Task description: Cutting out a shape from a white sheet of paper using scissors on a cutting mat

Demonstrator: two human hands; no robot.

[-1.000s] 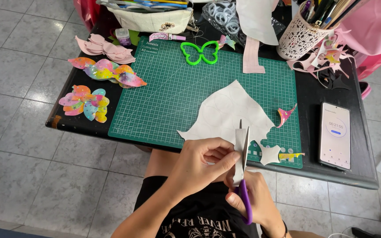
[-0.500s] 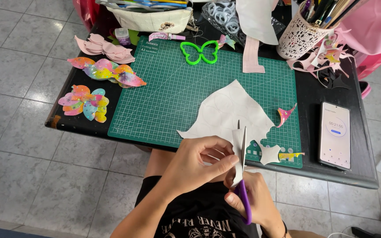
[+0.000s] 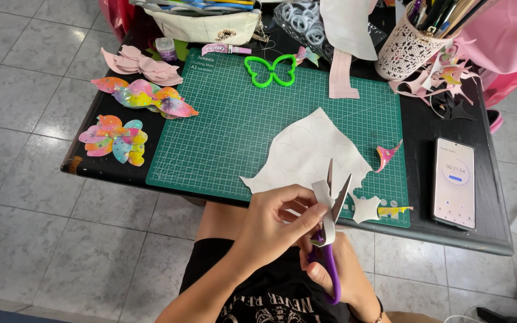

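Head view: you sit at the near edge of the black surface (image 3: 486, 233), and your left hand (image 3: 273, 218) comes in from the lower left with its fingers (image 3: 297, 200) pinched on a small white cut-out piece (image 3: 323, 194), holding it up off the green cutting mat (image 3: 234, 125), probably so the blades can reach around its outline. Your right hand (image 3: 336, 281) sits lower, close to your lap, palm turned inward, its fingers clenched around the purple handle of the scissors (image 3: 330, 239); the blades point upward and stand parted, with the piece between them. Both wrists are bent toward each other, so the work hangs just over the mat's near edge. A larger white sheet (image 3: 312, 149) lies flat on the mat just beyond, within easy reach, and a small white offcut (image 3: 366, 208) rests beside it. Well apart at the left lie colourful butterfly shapes (image 3: 115, 137), and a green butterfly outline (image 3: 270, 70) sits at the mat's far edge. A phone (image 3: 455, 182) lies at the right.
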